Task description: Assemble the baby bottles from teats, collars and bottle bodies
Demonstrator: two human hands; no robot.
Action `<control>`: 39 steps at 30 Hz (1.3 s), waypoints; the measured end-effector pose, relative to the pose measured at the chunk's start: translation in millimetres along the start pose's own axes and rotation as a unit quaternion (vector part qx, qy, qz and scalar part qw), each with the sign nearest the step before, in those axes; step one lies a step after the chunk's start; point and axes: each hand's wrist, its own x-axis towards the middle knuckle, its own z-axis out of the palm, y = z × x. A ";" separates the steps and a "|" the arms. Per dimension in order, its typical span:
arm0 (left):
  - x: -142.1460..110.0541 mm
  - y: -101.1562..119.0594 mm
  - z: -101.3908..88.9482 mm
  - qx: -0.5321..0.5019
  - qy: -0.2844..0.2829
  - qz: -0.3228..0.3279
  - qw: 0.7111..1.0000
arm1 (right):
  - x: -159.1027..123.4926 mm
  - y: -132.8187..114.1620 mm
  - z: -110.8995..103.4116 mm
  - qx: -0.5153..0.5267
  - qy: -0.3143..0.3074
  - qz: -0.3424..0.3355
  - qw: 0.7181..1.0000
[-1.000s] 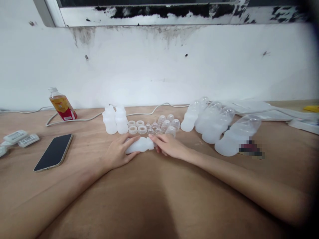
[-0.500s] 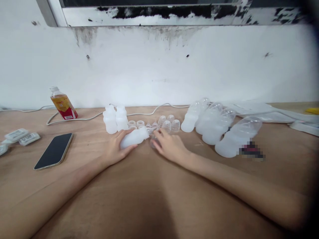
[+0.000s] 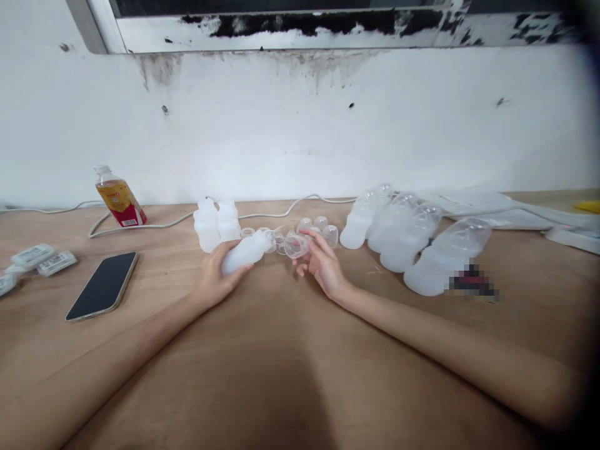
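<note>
My left hand (image 3: pixel 218 273) is wrapped round a frosted white baby bottle (image 3: pixel 244 252), which lies tilted with its neck up to the right. A clear teat (image 3: pixel 270 240) shows at the bottle's neck. Between the fingers of my right hand (image 3: pixel 324 265) is a clear dome cap (image 3: pixel 295 246), its open rim turned toward the bottle and a small gap between them. Just behind, several more clear caps (image 3: pixel 330 235) stand on the table. Some small clear teats (image 3: pixel 280 240) and white rings (image 3: pixel 247 232) are partly hidden by the bottle and the cap.
Two frosted bottles (image 3: pixel 207 226) stand at the back left. Several capped bottles (image 3: pixel 427 269) stand on the right. On the left are a phone (image 3: pixel 102 286), small labelled packs (image 3: pixel 56 262) and a drink bottle (image 3: pixel 120 199). A white cable (image 3: pixel 300 201) runs along the wall.
My right hand has turned palm inward and raised the clear cap, now facing the bottle. My left hand and its bottle have shifted slightly left, the neck tipping up a little.
</note>
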 end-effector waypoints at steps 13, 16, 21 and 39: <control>-0.4 3.8 0.9 0.027 -0.028 0.001 0.999 | 8.8 3.1 -3.5 0.136 0.045 0.097 0.985; -0.7 2.5 1.6 0.027 -0.030 0.003 0.999 | 8.3 2.1 -2.8 0.134 0.042 0.093 0.986; -1.4 1.4 1.8 0.019 -0.029 0.010 0.999 | 4.5 -0.7 0.4 0.144 -0.021 0.079 0.986; -3.4 3.2 2.5 0.036 -0.050 0.050 0.997 | -1.6 -1.2 3.7 0.079 -0.082 0.015 0.993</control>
